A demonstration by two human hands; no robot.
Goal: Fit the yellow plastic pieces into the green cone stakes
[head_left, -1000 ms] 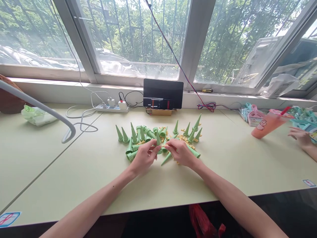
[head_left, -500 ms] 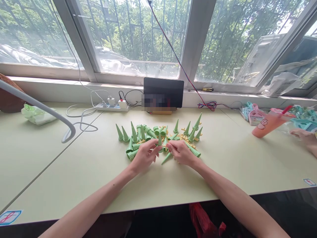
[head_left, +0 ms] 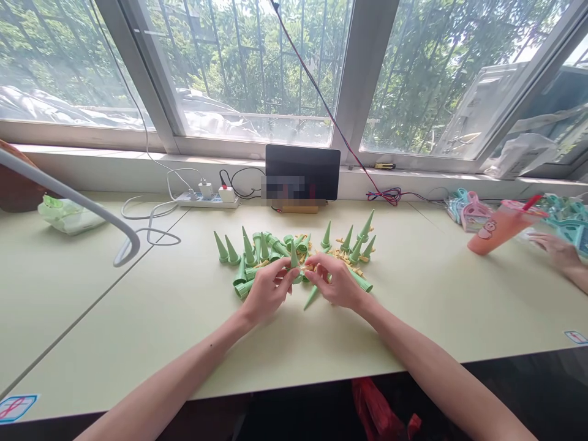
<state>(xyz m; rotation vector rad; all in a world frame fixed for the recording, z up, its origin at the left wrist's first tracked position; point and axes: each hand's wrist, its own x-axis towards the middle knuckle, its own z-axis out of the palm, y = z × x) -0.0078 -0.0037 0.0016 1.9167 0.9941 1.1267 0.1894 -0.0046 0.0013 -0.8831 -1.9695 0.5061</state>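
My left hand (head_left: 271, 286) is closed round the base of a green plastic cone spike (head_left: 294, 254), which it holds point up. Close on its right is my right hand (head_left: 337, 280), its thumb and forefinger about a small yellow piece (head_left: 307, 267) at the side of the spike's base. How firmly they grip it is hard to see. Under the right fingers a loose green spike (head_left: 312, 297) lies on the table. Behind both hands spreads a pile of green spikes (head_left: 278, 244) and small yellow pieces (head_left: 342, 248). Several spikes stand upright at either side.
A dark tablet (head_left: 303, 171) stands against the sill, with a power strip (head_left: 206, 199) to its left. At right are a tilted drink cup (head_left: 498, 229), bagged pink and teal items (head_left: 475, 211) and another person's hand (head_left: 558, 251). A grey bent tube (head_left: 92, 205) crosses the left.
My right fingers have loosened and spread a little at the spike's side. The held spike has shifted slightly left. The loose spike below has moved slightly right. The other person's hand has moved left.
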